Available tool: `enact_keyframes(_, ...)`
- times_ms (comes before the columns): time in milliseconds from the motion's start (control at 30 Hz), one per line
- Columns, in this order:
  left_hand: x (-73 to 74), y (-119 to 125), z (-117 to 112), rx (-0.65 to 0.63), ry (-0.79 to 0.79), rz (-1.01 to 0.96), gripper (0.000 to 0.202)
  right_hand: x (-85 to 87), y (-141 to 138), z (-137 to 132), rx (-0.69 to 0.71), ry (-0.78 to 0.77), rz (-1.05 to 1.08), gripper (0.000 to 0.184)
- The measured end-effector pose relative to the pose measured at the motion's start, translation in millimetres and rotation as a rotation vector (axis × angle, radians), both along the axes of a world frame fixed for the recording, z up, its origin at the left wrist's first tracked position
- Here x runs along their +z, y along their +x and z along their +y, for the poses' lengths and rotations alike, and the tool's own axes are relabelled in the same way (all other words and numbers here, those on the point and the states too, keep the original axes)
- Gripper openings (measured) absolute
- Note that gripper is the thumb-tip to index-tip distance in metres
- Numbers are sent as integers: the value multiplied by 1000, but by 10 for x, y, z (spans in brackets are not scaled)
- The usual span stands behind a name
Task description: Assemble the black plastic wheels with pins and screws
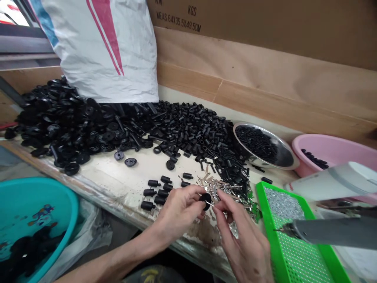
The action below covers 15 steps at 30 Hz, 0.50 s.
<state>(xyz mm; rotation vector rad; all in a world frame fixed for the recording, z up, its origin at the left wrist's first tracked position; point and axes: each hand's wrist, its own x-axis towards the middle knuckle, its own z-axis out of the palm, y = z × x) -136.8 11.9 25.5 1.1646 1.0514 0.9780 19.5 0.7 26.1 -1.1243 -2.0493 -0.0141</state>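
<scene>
My left hand [184, 202] pinches a round black plastic part [205, 199] between thumb and fingers, above the front of the bench. From the right, my right hand [240, 228] grips a thin, shiny metal strip [210, 203] whose tip meets the black part. How far the strip reaches into it I cannot tell. Behind my fingers lies a spread of loose metal strips [219, 184]. Several black cylinders with narrow stems [154, 183] lie left of my left hand.
Heaped black discs [97, 137] and short black tubes [194, 122] cover the back. A steel bowl [287, 157], pink basin [312, 142] and green tray [266, 220] with small metal pieces stand right. A dark electric screwdriver [330, 232] juts over the tray. A turquoise basin [72, 200] sits left.
</scene>
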Motion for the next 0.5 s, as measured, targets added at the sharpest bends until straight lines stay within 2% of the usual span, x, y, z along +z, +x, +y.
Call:
enact_keyframes(67,0,26,-34,43,138,135,22,-25,-53,-20,-44,-4,-25,34)
enact_keyframes(133,18,44,-41,74,173,166,23,-45,-83,-31,-58,-27,-3,36)
enact_keyframes(200,42,45,-18,87,61,46,21,-36,-75,-30,-32,-96,67,34)
enact_keyframes(300,57,26,34,106,-144,-129,19,35,-4,-9,107,-252,164,23)
enact_keyframes(367,42,17,50,95,-189,-143,21,86,51,2,193,-285,203,23)
enact_keyframes(500,5,32,27,50,-225,-146,22,108,108,-17,285,-249,200,31)
